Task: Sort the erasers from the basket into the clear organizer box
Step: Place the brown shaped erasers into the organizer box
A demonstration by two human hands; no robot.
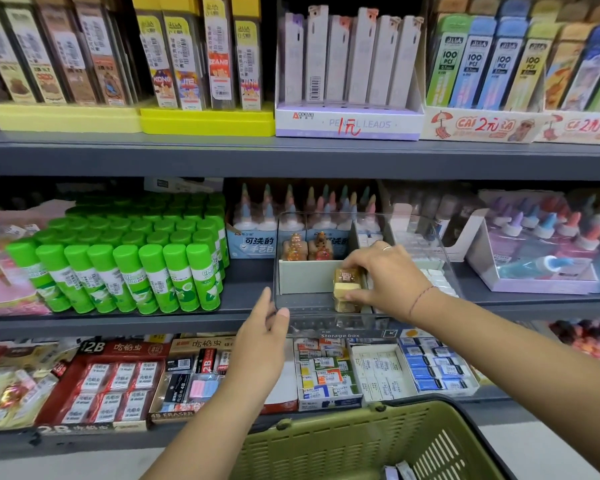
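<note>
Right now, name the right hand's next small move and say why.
Probably settle the eraser in place and let go: the right hand pinches it inside the box, in its front section, the left hand holds the box's corner, and more erasers lie in the basket.

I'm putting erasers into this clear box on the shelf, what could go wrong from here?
The clear organizer box seems to jut past the shelf edge, with only your left hand holding its corner; letting go may tip it toward the basket. The yellow eraser in your right hand looks stacked on another, so the stack may topple on release.
</note>
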